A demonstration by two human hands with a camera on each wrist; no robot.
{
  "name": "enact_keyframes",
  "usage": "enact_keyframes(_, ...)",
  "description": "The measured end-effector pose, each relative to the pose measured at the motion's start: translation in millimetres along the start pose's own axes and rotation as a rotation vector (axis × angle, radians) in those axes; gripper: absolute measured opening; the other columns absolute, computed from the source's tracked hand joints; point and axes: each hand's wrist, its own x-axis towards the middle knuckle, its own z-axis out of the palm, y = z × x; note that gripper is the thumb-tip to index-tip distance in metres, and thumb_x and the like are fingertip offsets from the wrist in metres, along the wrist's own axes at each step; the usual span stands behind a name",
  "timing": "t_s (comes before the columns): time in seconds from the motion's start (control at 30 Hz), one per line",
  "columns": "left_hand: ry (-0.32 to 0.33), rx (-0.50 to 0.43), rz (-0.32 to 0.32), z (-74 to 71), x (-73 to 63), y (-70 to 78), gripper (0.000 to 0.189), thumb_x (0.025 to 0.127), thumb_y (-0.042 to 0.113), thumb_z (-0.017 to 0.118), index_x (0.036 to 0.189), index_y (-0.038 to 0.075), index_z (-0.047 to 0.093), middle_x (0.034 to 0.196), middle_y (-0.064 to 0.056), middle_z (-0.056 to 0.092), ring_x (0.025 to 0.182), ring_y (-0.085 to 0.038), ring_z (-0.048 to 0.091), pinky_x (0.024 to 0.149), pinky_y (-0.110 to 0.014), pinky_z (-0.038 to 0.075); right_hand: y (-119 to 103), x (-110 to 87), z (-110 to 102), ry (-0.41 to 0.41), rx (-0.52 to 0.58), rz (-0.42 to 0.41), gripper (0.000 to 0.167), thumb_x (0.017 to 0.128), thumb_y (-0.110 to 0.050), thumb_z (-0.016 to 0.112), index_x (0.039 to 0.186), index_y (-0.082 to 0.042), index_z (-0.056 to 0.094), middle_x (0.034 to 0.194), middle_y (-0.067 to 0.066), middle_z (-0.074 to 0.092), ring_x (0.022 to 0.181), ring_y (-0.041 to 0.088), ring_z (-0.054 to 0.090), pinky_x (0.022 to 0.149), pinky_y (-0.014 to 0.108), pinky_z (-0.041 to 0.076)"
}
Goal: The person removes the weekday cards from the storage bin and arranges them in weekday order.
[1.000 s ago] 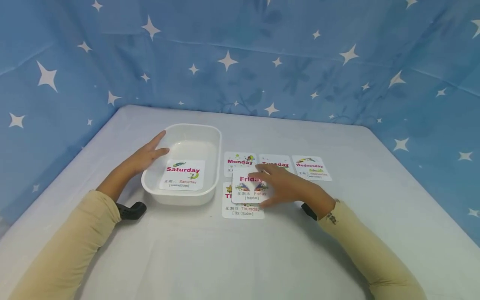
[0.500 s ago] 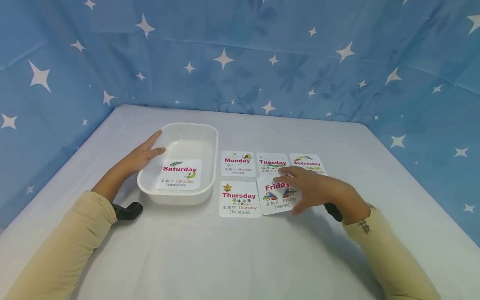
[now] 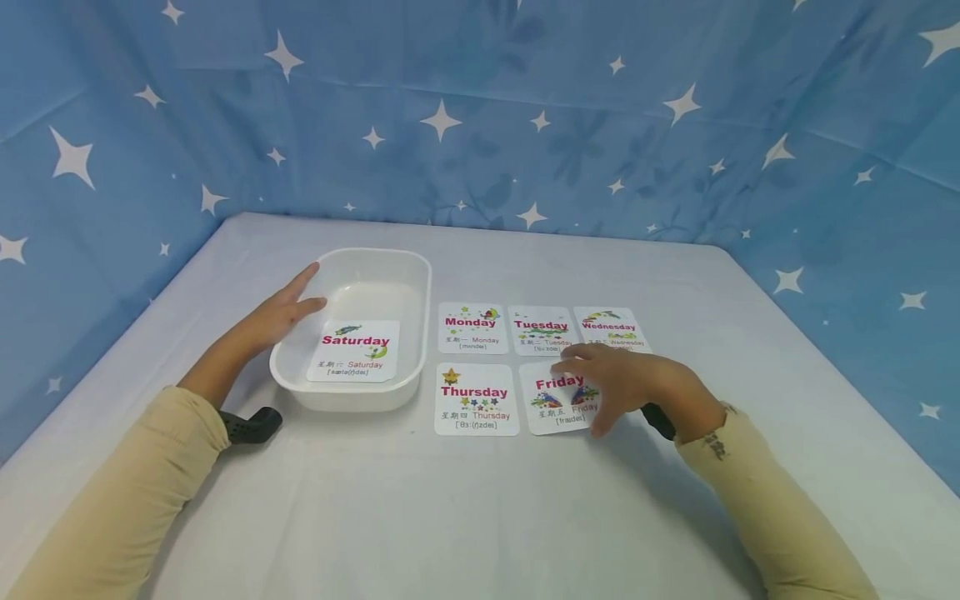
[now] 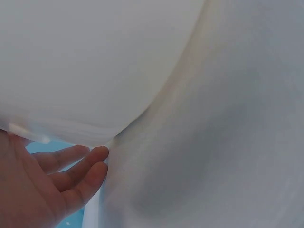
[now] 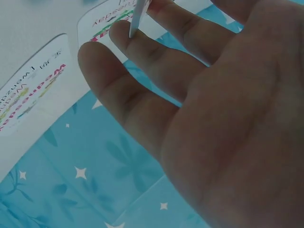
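In the head view my left hand (image 3: 273,321) grips the left wall of a white plastic basin (image 3: 426,321), the thumb inside over the rim. The left wrist view has its fingers (image 4: 80,178) bent against the outside wall. A Saturday flashcard (image 3: 352,367) lies in the basin's near end. My right hand (image 3: 626,379) holds the Friday flashcard (image 3: 551,408) by its right side, slightly tilted, low over the table right of the Thursday flashcard (image 3: 476,412). In the right wrist view a card edge (image 5: 137,19) stands against the fingers.
Behind these lie a Monday card (image 3: 472,329), a Tuesday card (image 3: 540,325) and a Wednesday card (image 3: 609,327) in a row; the right hand overlaps Wednesday's lower edge. A white cloth covers the table (image 3: 420,517). A blue star-patterned curtain (image 3: 480,167) closes off the back and sides.
My right hand has carried the Friday card from over the Thursday card to its right, and lowered it there. The left hand stays on the basin; the view has shifted slightly.
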Motion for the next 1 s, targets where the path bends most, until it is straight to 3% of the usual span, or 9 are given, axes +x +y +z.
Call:
enact_keyframes(0.33, 0.0, 0.0, 0.004, 0.3, 0.1, 0.8, 0.069, 0.097, 0.029, 0.035, 0.146, 0.016, -0.013, 0.153, -0.012, -0.014, 0.139, -0.037, -0.009, 0.11, -0.059, 0.0, 2, 6.1, 4, -0.024, -0.014, -0.005, 0.088, 0.063, -0.034, 0.081, 0.139, -0.023, 0.038, 0.147, 0.008, 0.029, 0.133, 0.036, 0.027, 0.101, 0.057, 0.033)
enact_keyframes(1.0, 0.008, 0.009, -0.003, 1.0, -1.1, -0.1, 0.07, 0.097, 0.031, 0.035, 0.146, 0.017, -0.013, 0.153, -0.012, -0.013, 0.139, -0.037, -0.008, 0.11, -0.059, 0.0, 0, 11.1, 6, 0.011, -0.026, -0.007, 0.087, 0.062, -0.028, 0.083, 0.137, -0.019, 0.04, 0.146, 0.01, 0.031, 0.131, 0.039, 0.031, 0.102, 0.058, 0.031)
